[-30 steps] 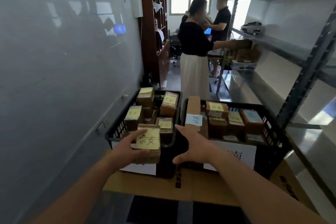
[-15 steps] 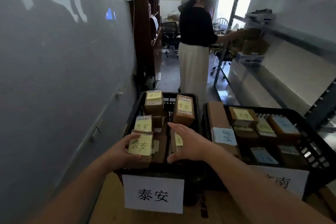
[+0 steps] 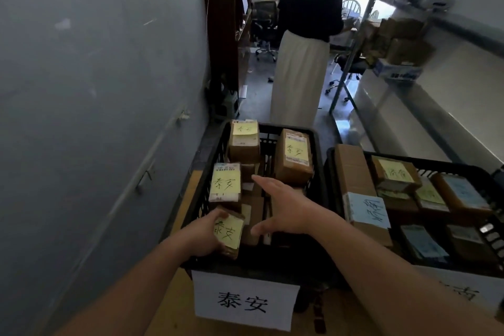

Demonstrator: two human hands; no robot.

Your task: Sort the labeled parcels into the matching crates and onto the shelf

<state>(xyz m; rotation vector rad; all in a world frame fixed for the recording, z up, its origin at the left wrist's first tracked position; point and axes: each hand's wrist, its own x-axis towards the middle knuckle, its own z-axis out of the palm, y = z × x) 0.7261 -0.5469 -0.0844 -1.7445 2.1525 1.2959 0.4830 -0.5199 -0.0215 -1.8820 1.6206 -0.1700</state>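
My left hand [image 3: 203, 236] grips a small brown parcel with a yellow handwritten note [image 3: 228, 232] at the near left corner inside the left black crate [image 3: 318, 172]. That crate carries a white printed sign [image 3: 244, 301] on its front and holds several brown parcels with yellow notes. My right hand [image 3: 283, 206] hovers open, fingers spread, over the middle of the same crate, holding nothing. To the right stands a second black crate [image 3: 447, 168] with parcels bearing yellow and blue notes. A metal shelf [image 3: 425, 106] runs along the right wall.
A person in a black top and long white skirt [image 3: 302, 63] stands in the aisle just behind the crates, facing the shelf. Stacked boxes [image 3: 401, 49] sit on the shelf's far end. A grey wall [image 3: 95, 117] closes the left side. Both crates rest on flat cardboard [image 3: 185, 199].
I have come closer to the crates and my left hand has carried the parcel from above the crate's front rim down into its near left corner. My right hand moved over the crate.
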